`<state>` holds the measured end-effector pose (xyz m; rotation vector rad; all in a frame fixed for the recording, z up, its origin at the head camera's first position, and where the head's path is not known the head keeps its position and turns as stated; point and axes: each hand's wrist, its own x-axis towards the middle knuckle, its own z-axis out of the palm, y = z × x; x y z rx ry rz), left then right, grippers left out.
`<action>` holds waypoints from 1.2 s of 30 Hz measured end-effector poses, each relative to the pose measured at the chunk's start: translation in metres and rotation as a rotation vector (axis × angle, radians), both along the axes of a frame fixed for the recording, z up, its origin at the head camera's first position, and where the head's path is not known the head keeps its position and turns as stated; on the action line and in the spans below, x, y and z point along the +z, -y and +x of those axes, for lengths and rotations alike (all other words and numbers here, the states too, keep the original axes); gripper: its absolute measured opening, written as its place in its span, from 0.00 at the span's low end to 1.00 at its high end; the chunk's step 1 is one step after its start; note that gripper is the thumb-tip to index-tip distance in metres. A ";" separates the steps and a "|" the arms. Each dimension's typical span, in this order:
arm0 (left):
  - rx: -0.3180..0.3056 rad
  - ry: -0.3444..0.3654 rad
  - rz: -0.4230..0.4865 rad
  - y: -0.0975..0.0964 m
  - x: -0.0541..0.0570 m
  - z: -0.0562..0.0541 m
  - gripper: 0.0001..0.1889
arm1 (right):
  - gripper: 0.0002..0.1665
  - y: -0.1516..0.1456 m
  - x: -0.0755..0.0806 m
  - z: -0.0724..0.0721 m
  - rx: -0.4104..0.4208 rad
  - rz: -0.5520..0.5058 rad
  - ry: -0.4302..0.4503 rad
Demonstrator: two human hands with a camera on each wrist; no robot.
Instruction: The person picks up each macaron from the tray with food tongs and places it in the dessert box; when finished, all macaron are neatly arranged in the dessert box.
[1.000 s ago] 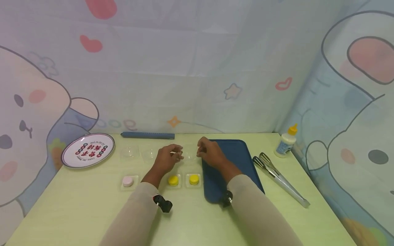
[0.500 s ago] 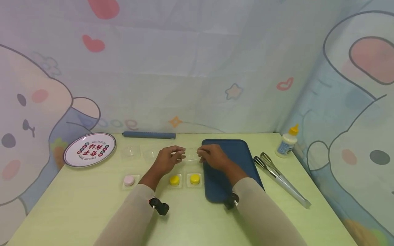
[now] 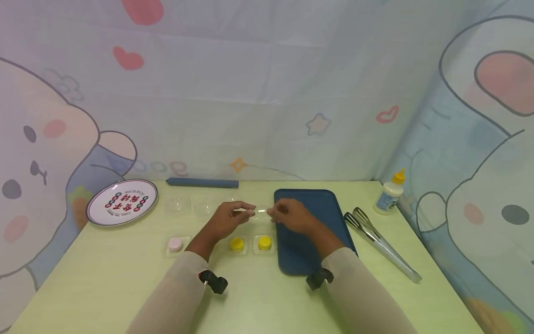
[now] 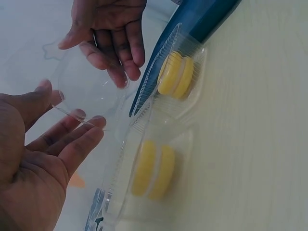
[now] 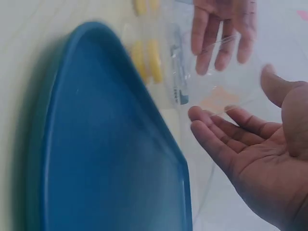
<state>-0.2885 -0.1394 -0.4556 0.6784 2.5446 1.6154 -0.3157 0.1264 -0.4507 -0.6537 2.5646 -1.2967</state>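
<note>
A clear domed plastic lid [image 3: 261, 212] is held up between both hands, above and behind the clear trays in the head view. My left hand [image 3: 229, 217] pinches its left edge with thumb and fingertips. On the opposite edge, my right hand [image 3: 294, 216] grips it with the fingers beneath. Below the lid are two yellow macarons, one yellow macaron [image 3: 264, 242] by the blue tray and another yellow macaron [image 3: 236, 244] to its left, each in a shallow clear tray. A pink macaron [image 3: 175, 244] sits in a similar tray, left of my left forearm.
The dark blue tray [image 3: 308, 250] lies beneath my right forearm. Metal tongs [image 3: 384, 246] and a glue-like bottle [image 3: 389, 196] are to the right. More clear lids [image 3: 178, 205] stand behind the macarons. A plate [image 3: 122, 202] and a blue-grey stick [image 3: 202, 183] lie farther back.
Both hands have closed in on the clear lid and taken it by its two sides. The lid has tilted, now catching a bright reflection. The macarons and trays stay put.
</note>
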 end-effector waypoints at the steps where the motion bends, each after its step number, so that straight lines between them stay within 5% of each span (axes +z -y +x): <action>1: -0.006 -0.011 -0.004 0.000 0.000 0.001 0.18 | 0.19 -0.001 0.000 0.001 0.010 -0.025 0.028; 7: -0.090 -0.011 0.008 0.002 -0.001 0.003 0.18 | 0.18 -0.009 0.001 0.007 -0.005 -0.114 0.151; 23: -0.142 0.013 -0.189 0.002 -0.001 0.010 0.32 | 0.38 -0.016 -0.004 0.022 -0.002 -0.168 0.156; 30: -0.097 -0.071 -0.246 0.000 -0.006 0.018 0.32 | 0.38 -0.015 -0.008 0.031 -0.008 -0.079 0.045; 36: -0.094 -0.219 -0.274 -0.002 -0.012 0.029 0.31 | 0.41 -0.014 -0.010 0.040 0.040 -0.037 -0.047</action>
